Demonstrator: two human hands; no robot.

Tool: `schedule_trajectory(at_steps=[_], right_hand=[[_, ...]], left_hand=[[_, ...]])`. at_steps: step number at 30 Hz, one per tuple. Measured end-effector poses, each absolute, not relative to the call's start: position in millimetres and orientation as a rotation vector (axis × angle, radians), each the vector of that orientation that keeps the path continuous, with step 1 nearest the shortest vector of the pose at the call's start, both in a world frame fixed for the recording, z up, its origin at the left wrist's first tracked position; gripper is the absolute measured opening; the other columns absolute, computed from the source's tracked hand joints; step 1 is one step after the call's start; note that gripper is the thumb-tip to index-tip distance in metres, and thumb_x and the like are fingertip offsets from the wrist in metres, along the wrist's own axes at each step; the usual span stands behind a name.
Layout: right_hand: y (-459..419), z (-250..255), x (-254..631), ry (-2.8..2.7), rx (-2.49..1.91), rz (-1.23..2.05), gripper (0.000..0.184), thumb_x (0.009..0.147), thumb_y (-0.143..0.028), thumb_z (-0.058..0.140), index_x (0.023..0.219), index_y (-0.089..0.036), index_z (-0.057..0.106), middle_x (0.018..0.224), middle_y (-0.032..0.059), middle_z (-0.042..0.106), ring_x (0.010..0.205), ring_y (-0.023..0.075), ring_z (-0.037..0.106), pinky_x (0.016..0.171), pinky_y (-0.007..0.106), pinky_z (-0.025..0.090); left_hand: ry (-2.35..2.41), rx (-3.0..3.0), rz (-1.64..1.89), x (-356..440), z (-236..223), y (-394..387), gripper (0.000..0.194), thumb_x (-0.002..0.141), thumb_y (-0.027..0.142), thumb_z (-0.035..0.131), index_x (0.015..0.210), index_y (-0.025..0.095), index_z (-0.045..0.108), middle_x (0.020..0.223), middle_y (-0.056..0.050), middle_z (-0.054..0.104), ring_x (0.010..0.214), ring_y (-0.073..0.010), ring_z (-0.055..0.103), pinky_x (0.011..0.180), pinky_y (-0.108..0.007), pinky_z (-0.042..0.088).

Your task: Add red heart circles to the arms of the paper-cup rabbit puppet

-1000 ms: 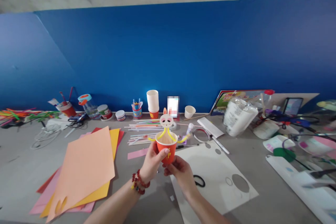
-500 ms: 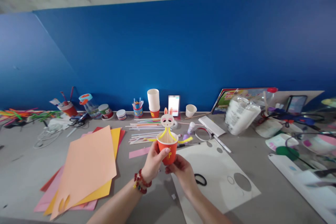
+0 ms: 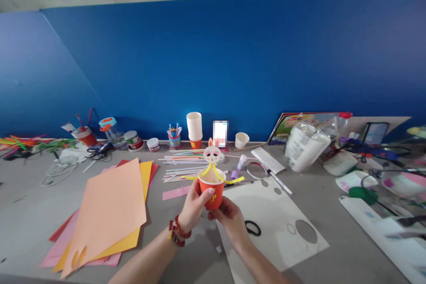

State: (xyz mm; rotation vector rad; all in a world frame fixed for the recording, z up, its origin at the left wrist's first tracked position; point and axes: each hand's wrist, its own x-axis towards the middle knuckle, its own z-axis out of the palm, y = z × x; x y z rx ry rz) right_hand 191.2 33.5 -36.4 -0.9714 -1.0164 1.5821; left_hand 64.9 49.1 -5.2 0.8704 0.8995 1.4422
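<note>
My left hand (image 3: pixel 194 202) is wrapped round a red paper cup (image 3: pixel 217 191) with yellow lettering and a white rim, its thumb across the front. A white paper rabbit face (image 3: pixel 212 155) with pink eyes and an ear stands above the cup's mouth. Yellow strips (image 3: pixel 237 180) run down from the face into the cup and out over both sides of the rim. Under the cup, my right hand (image 3: pixel 232 218) has its fingers closed together near the base. What they grip there is hidden.
Coloured paper sheets (image 3: pixel 109 204) lie at left, and a white sheet with cut-out holes (image 3: pixel 273 226) at right, scissors handle (image 3: pixel 253 228) on it. Straws (image 3: pixel 181 173), a glue stick (image 3: pixel 242 162) and stacked cups (image 3: pixel 195 126) are behind. A blue partition (image 3: pixel 213 62) closes the back.
The view has shifted very slightly. Both hands keep their hold at the cup, and the rabbit face and yellow strips sit a touch lower.
</note>
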Motion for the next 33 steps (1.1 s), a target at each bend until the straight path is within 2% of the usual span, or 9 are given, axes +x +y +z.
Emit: schedule_trajectory(at_steps=[6,10,15,21,26,33], right_hand=[[34.2,-40.5,191.2,-1.049,-0.95,1.565,0.031,0.065,-0.045,0.082,0.072,-0.02,0.064,0.063,-0.0013,0.065,0.058,0.017,0.06,0.061,0.029,0.048],[34.1,-46.6,190.6,-1.091,-0.949,1.552,0.034,0.067,-0.048,0.081,0.073,-0.02,0.064,0.065,0.0001,0.065,0.059,0.0174,0.06,0.062,0.03,0.048],[33.8,-47.6,190.3,-1.125,-0.968,1.507,0.033,0.07,-0.048,0.081,0.073,-0.02,0.063,0.063,-0.0004,0.064,0.06,0.0173,0.059,0.061,0.028,0.047],[31.6,-41.1,189.1,-1.112,-0.968,1.518,0.036,0.069,-0.051,0.081,0.071,-0.02,0.062,0.063,-0.0006,0.064,0.059,0.0172,0.06,0.061,0.028,0.048],[28.4,-44.9,185.9,-1.102,-0.977,1.537,0.038,0.068,-0.049,0.083,0.068,-0.02,0.058,0.06,-0.0026,0.061,0.057,0.0146,0.058,0.059,0.026,0.046],[27.6,-50.8,185.9,-1.073,-0.955,1.566,0.038,0.069,-0.047,0.083,0.069,-0.02,0.057,0.061,-0.0032,0.062,0.057,0.0137,0.058,0.06,0.026,0.046]], left_hand=[[0.901,0.866,1.453,64.6,-3.4,49.5,0.044,0.074,0.042,0.08,0.106,0.016,0.065,0.094,-0.007,0.069,0.077,-0.0164,0.059,0.066,-0.025,0.049],[0.89,0.855,1.467,64.0,-4.6,50.7,0.045,0.075,0.043,0.079,0.109,0.018,0.064,0.096,-0.006,0.069,0.075,-0.0155,0.059,0.065,-0.025,0.049],[0.866,0.872,1.467,62.6,-6.9,51.7,0.045,0.074,0.041,0.08,0.109,0.017,0.065,0.098,-0.007,0.069,0.082,-0.0184,0.061,0.069,-0.027,0.051],[0.864,0.891,1.452,61.1,-5.0,51.7,0.048,0.074,0.043,0.08,0.111,0.018,0.065,0.099,-0.008,0.07,0.08,-0.0183,0.062,0.067,-0.026,0.05],[0.866,0.903,1.468,58.8,-4.6,53.3,0.054,0.074,0.043,0.079,0.121,0.021,0.062,0.106,-0.009,0.07,0.089,-0.0209,0.064,0.076,-0.029,0.051],[0.858,0.907,1.472,57.6,-4.8,54.6,0.055,0.075,0.042,0.079,0.123,0.021,0.061,0.109,-0.009,0.07,0.092,-0.022,0.064,0.079,-0.031,0.051]])
